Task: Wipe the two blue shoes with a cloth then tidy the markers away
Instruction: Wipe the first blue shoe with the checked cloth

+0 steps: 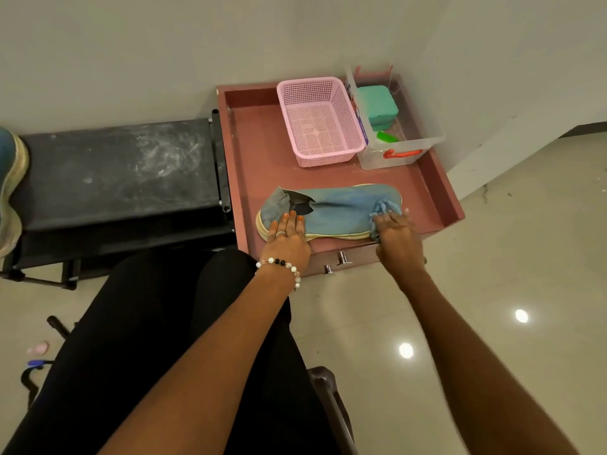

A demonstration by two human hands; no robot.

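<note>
My left hand (286, 236) presses flat, fingers straight, on the heel end of the blue shoe (331, 210), while my right hand (395, 233) holds its grip bunched around the blue cloth (385, 209) against the toe. The shoe lies on its side along the near edge of the reddish worktop (259, 152), long axis running left to right, heel toward my left hand and toe toward my right, so I judge the wiping stroke should run leftward along the upper from the toe, my right hand being the nearer to do it. The second blue shoe (10, 188) sits well apart on the black bench (115, 172) to the left. At the far edge stand a pink basket (320, 121) and, just beside it, a clear box (399, 152). Nothing stands between cloth and heel but my own steadying hand. I see no markers.
</note>
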